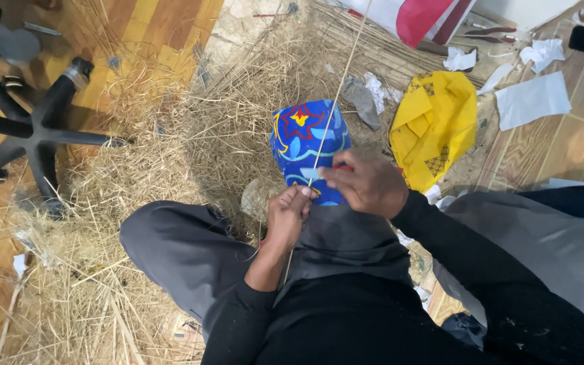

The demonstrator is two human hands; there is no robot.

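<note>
Head view looks straight down at someone sitting on the floor in a big mess of dry straw. Both hands meet in front of the knees at a long thin stalk that runs up and away from them. The left hand is curled shut around its lower end, and the right hand pinches it just above, fingers closed tight. Right behind the hands sits a blue patterned cloth bundle, touching or nearly so. Looks to me like the step in hand is working that single stalk against the bundle. The next move probably needs a steady pinch while the stalk is guided. A yellow cloth lies beside it.
</note>
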